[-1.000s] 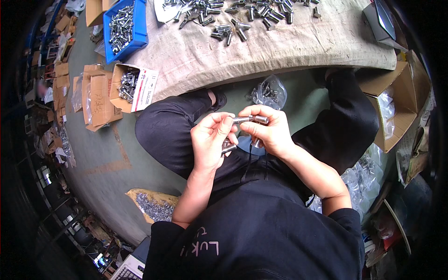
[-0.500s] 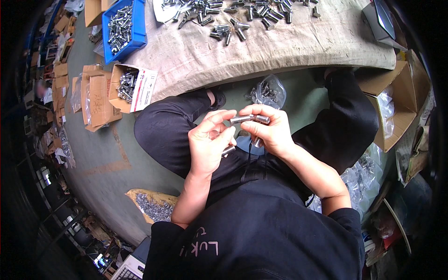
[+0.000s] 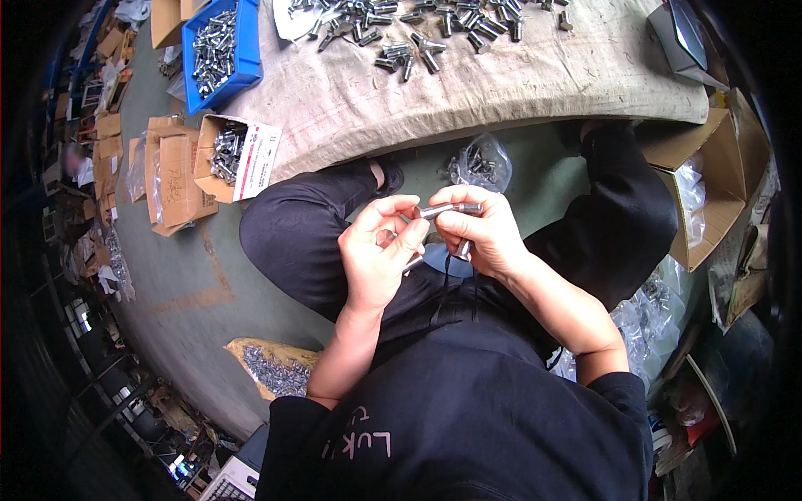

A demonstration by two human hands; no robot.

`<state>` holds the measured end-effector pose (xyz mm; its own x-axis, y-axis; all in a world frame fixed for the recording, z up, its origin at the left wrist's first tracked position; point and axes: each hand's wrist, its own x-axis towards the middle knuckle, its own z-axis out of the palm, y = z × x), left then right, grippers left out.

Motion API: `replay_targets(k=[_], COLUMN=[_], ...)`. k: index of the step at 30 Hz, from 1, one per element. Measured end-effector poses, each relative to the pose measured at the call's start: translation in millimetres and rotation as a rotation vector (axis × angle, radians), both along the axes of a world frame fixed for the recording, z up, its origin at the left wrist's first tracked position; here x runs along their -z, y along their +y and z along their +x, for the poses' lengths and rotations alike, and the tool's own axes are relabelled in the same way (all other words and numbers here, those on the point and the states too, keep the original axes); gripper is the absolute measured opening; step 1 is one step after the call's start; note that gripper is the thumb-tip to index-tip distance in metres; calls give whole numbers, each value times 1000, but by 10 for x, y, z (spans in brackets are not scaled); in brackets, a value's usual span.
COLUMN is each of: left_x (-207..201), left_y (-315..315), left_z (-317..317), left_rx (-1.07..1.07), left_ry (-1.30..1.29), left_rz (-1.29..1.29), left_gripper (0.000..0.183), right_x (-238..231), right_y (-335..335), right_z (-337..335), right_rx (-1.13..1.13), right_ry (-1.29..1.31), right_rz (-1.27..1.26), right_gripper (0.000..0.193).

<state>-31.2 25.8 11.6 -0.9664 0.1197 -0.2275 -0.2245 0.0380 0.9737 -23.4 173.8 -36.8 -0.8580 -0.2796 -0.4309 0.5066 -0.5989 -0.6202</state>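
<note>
— Where's the bolt [image 3: 449, 209], and how does it lie?
— Above the lap, long axis running left to right, nearly level. Right hand [image 3: 478, 234] fingers clamp it; left hand [image 3: 380, 259] fingertips pinch its left end.

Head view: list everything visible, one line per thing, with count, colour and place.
bolt: one, silver, pinched between both hands
loose bolts: many, silver, on the cloth
burlap cloth: one, tan, top
blue bin: one, holding bolts, top left
open carton: one, white and brown, holding bolts, left
clear bag: one, holding bolts, on the floor beyond the hands
cardboard box: one, brown, right
left hand: on the bolt
right hand: on the bolt
</note>
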Motion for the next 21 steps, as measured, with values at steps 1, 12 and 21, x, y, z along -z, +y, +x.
replay_targets(k=[1, 12, 21], left_x=[10, 145, 155], left_y=[12, 30, 65], left_z=[1, -32, -57], left_rx=[0, -194, -273], left_ry=[0, -39, 89], left_rz=[0, 170, 12], left_gripper=[20, 18, 19], right_x=[0, -42, -36], right_y=[9, -39, -69], right_z=[-10, 10, 4], right_rx=[15, -229, -213], right_ry=[-23, -100, -22], right_rz=[-203, -224, -123], right_gripper=[19, 19, 15])
